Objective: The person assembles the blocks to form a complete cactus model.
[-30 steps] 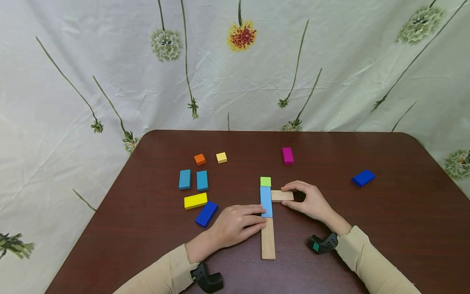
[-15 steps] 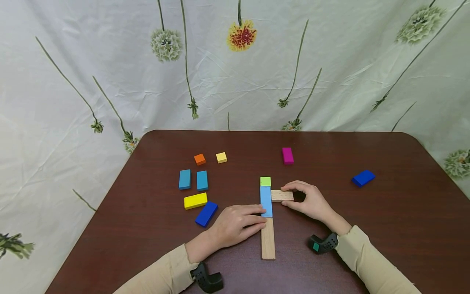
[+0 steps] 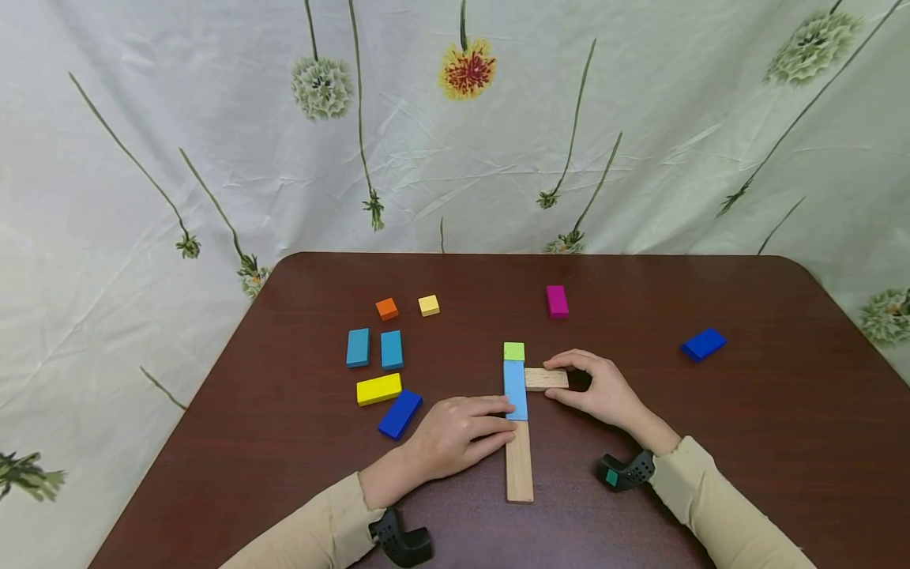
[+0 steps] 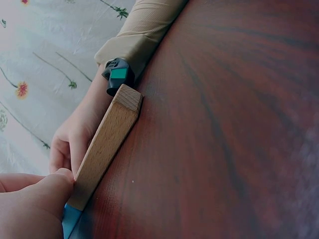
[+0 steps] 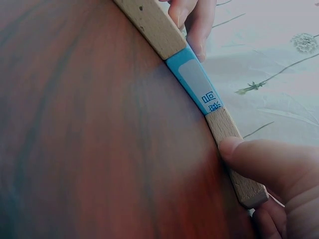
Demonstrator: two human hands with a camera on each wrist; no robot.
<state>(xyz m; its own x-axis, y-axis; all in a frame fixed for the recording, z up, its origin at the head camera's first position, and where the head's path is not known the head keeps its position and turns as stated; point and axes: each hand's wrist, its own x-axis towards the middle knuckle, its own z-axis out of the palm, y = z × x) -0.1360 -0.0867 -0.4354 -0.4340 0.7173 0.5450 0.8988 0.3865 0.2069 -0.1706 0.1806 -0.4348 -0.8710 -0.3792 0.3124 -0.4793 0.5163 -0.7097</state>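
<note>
A line of blocks lies on the table: a green block (image 3: pixel 514 351), a light blue block (image 3: pixel 515 389) and a long wooden block (image 3: pixel 519 462), end to end. My left hand (image 3: pixel 465 435) rests its fingertips across the seam between blue and wood. In the left wrist view its thumb (image 4: pixel 57 181) touches the wooden block's side. My right hand (image 3: pixel 597 387) pinches a short wooden block (image 3: pixel 546 379) between thumb and finger. That block lies crosswise, its left end against the blue block. Printed characters show on the blue block's side in the right wrist view.
To the left lie an orange cube (image 3: pixel 387 308), a pale yellow cube (image 3: pixel 429 305), two teal blocks (image 3: pixel 392 350), a yellow block (image 3: pixel 379 389) and a dark blue block (image 3: pixel 400 414). A magenta block (image 3: pixel 558 302) lies behind; another dark blue block (image 3: pixel 704 345) lies far right.
</note>
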